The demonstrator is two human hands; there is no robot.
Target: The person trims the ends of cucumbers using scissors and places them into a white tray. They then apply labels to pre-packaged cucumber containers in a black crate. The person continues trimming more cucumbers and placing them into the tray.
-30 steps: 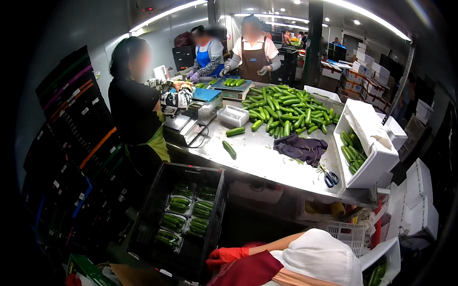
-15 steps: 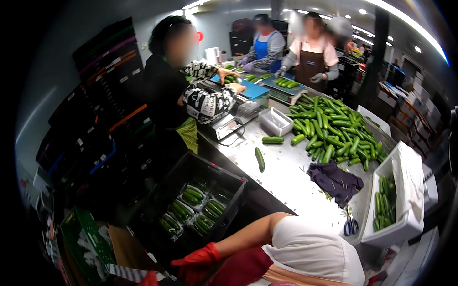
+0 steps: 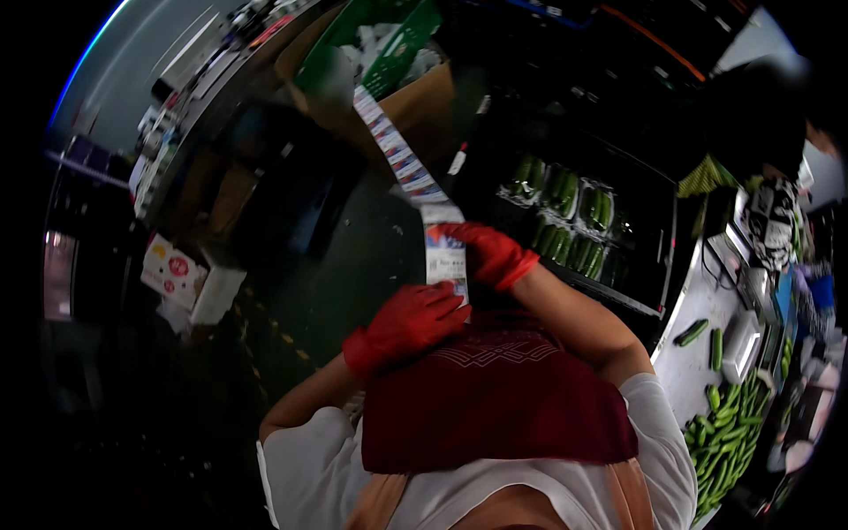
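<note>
A long strip of printed labels (image 3: 402, 161) runs from beside the green basket down to my body. My right hand (image 3: 496, 258), in a red glove, pinches the strip at its right edge. Lower down, my left hand (image 3: 408, 325), also red-gloved, closes on the strip's near end just above my maroon apron (image 3: 495, 406). To the right of the strip stands a dark crate (image 3: 618, 300). In it lie several wrapped packs of cucumbers (image 3: 563, 193), side by side in rows.
The green basket (image 3: 389, 62) sits with a cardboard box (image 3: 420, 110) ahead of me. At right, a metal table (image 3: 676, 375) carries a cucumber pile (image 3: 729, 437), loose cucumbers and a white tray (image 3: 740, 349). A co-worker's patterned sleeve (image 3: 768, 221) is beyond. A white carton (image 3: 177, 274) lies left.
My view has swung left and down, away from the table. Both hands have come together in front of my apron, with the label strip now stretched between them and the basket.
</note>
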